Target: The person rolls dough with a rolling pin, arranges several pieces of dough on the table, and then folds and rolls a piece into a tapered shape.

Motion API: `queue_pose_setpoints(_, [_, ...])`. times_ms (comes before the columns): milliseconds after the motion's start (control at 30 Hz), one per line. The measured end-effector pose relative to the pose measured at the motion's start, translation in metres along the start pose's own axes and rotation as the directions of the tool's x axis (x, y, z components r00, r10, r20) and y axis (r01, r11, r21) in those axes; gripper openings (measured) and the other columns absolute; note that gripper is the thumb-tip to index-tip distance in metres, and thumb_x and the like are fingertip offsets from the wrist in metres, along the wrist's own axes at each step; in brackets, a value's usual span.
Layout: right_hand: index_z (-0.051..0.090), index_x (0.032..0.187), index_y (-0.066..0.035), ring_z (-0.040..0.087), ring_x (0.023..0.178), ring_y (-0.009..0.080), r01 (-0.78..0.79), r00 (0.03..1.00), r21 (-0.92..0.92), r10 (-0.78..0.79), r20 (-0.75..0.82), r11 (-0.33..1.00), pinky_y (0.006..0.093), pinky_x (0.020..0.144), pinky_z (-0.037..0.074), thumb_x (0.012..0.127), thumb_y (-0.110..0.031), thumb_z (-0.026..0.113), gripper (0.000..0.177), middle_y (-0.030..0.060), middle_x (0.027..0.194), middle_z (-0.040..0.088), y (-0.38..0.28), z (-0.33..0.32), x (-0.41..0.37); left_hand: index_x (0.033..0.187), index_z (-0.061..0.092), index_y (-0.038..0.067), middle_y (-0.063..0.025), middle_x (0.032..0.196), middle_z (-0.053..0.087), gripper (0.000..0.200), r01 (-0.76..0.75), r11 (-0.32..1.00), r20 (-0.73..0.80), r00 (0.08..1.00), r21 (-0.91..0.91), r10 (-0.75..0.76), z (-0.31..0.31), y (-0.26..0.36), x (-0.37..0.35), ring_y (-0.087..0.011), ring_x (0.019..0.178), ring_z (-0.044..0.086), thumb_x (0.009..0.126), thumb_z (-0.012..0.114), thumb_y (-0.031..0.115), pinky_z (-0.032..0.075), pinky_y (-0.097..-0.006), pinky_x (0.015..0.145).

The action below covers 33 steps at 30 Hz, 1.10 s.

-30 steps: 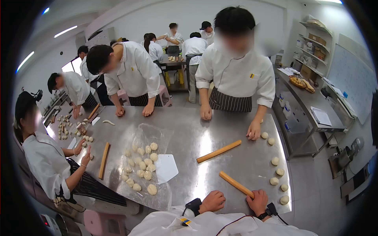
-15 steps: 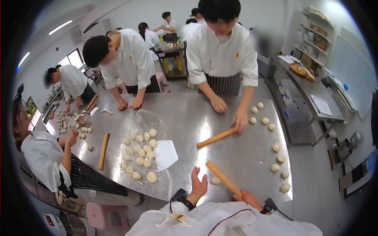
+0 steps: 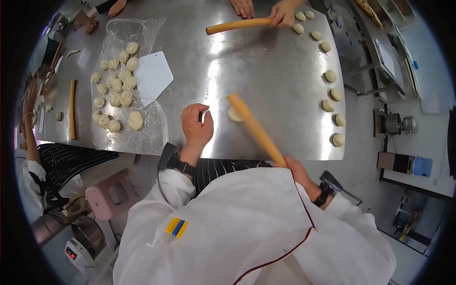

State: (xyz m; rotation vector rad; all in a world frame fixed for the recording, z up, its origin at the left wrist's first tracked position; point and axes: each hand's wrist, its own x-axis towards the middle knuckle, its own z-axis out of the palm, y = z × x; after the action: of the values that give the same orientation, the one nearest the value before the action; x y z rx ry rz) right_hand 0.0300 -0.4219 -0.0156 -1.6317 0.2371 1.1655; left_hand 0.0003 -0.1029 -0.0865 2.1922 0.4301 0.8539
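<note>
Presently, in the head view, our right grip is closed round the near end of the rolling pin, apparently to leave its length free by the dough ball on the surface. Our left grip, loosely open, is beside the dough ball.

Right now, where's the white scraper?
In the head view, the white scraper lies on the left part of the steel table, right beside the clustered dough balls, partly over the plastic sheet, beyond your left hand.
</note>
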Motion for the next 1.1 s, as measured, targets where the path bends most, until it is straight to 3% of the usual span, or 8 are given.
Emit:
queue_pose_setpoints(67, [0.058, 0.104, 0.001, 0.063, 0.071, 0.0201, 0.601, 0.773, -0.364, -0.633, 0.039, 0.711, 0.0326, 0.066, 0.05, 0.097, -0.033, 0.06, 0.034, 0.0112, 0.079, 0.066, 0.005, -0.003, -0.02, 0.089, 0.064, 0.007, -0.0092, 0.094, 0.065, 0.011, 0.014, 1.0, -0.019, 1.0, -0.024, -0.015, -0.002, 0.003, 0.004, -0.0286, 0.092, 0.059, 0.078, 0.064, 0.006, 0.045, -0.0382, 0.085])
queue_pose_setpoints(200, [0.059, 0.097, 0.0, 0.06, 0.066, 0.0181, 0.081, 0.974, -0.63, -0.195, -0.114, 0.773, 0.0318, 0.061, 0.048, 0.097, -0.032, 0.059, 0.032, 0.0077, 0.071, 0.062, 0.014, -0.008, -0.011, 0.088, 0.064, 0.007, -0.009, 0.091, 0.064, 0.011, -0.036, 0.993, -0.001, 0.999, -0.109, 0.036, -0.004, 0.004, 0.0, -0.0277, 0.088, 0.06, 0.077, 0.065, 0.003, 0.045, -0.037, 0.082])
queue_pose_setpoints(267, [0.058, 0.091, 0.0, 0.058, 0.063, 0.017, 0.719, 0.641, -0.388, -0.766, 0.049, 0.577, 0.0328, 0.058, 0.046, 0.097, -0.036, 0.06, 0.036, 0.0073, 0.066, 0.057, 0.014, 0.005, -0.034, 0.089, 0.064, 0.004, -0.0108, 0.091, 0.063, 0.011, -0.022, 0.986, -0.011, 1.0, -0.164, 0.021, -0.009, 0.005, -0.003, -0.0269, 0.086, 0.059, 0.079, 0.065, 0.0, 0.047, -0.0344, 0.078])
queue_pose_setpoints(367, [0.057, 0.087, -0.002, 0.054, 0.06, 0.0148, 0.005, 0.972, -0.519, -0.125, -0.197, 0.855, 0.0322, 0.056, 0.045, 0.098, -0.032, 0.057, 0.032, 0.0062, 0.065, 0.055, 0.016, 0.033, -0.037, 0.09, 0.063, 0.005, -0.0103, 0.092, 0.063, 0.013, 0.033, 0.958, -0.002, 0.999, -0.285, -0.035, -0.012, 0.0, -0.008, -0.0269, 0.087, 0.059, 0.078, 0.065, -0.001, 0.047, -0.0343, 0.081])
queue_pose_setpoints(433, [0.056, 0.084, -0.006, 0.048, 0.061, 0.0084, 0.52, 0.774, -0.408, -0.616, -0.146, 0.751, 0.0263, 0.055, 0.042, 0.1, -0.027, 0.053, 0.027, -0.0015, 0.065, 0.052, 0.001, 0.057, -0.054, 0.09, 0.064, 0.005, -0.0101, 0.092, 0.063, 0.013, -0.016, 0.956, -0.048, 0.999, -0.294, 0.002, -0.015, -0.007, 0.001, -0.0266, 0.088, 0.059, 0.078, 0.065, -0.001, 0.046, -0.0344, 0.082])
queue_pose_setpoints(733, [0.052, 0.081, -0.006, 0.046, 0.055, 0.0087, -0.078, 0.928, -0.511, -0.125, -0.351, 0.856, 0.0271, 0.05, 0.039, 0.102, -0.033, 0.05, 0.034, -0.001, 0.063, 0.052, 0.032, 0.065, -0.038, 0.094, 0.063, 0.006, -0.0104, 0.097, 0.063, 0.016, 0.013, 0.93, 0.027, 1.0, -0.367, -0.004, -0.021, 0.001, -0.008, -0.0262, 0.093, 0.059, 0.079, 0.064, 0.0, 0.046, -0.0339, 0.085])
queue_pose_setpoints(867, [0.052, 0.08, -0.005, 0.047, 0.053, 0.0098, 0.508, 0.773, -0.303, -0.582, -0.254, 0.806, 0.0258, 0.048, 0.038, 0.1, -0.041, 0.05, 0.041, 0.0014, 0.061, 0.052, 0.016, 0.06, -0.065, 0.104, 0.063, 0.005, -0.0128, 0.104, 0.063, 0.027, -0.003, 0.964, 0.079, 0.997, -0.265, 0.025, -0.015, 0.002, -0.009, -0.0307, 0.099, 0.058, 0.077, 0.066, 0.005, 0.044, -0.0389, 0.089])
queue_pose_setpoints(1100, [0.052, 0.093, -0.007, 0.05, 0.051, 0.0073, 0.43, 0.816, -0.212, -0.478, -0.325, 0.878, 0.0241, 0.047, 0.042, 0.1, -0.031, 0.052, 0.025, -0.0018, 0.061, 0.052, 0.037, 0.027, -0.024, 0.114, 0.068, 0.005, -0.0193, 0.13, 0.058, 0.047, -0.505, 0.862, 0.423, 0.79, 0.039, 0.444, 0.09, 0.047, 0.007, -0.0421, 0.129, 0.047, 0.081, 0.066, 0.039, 0.034, -0.0552, 0.109])
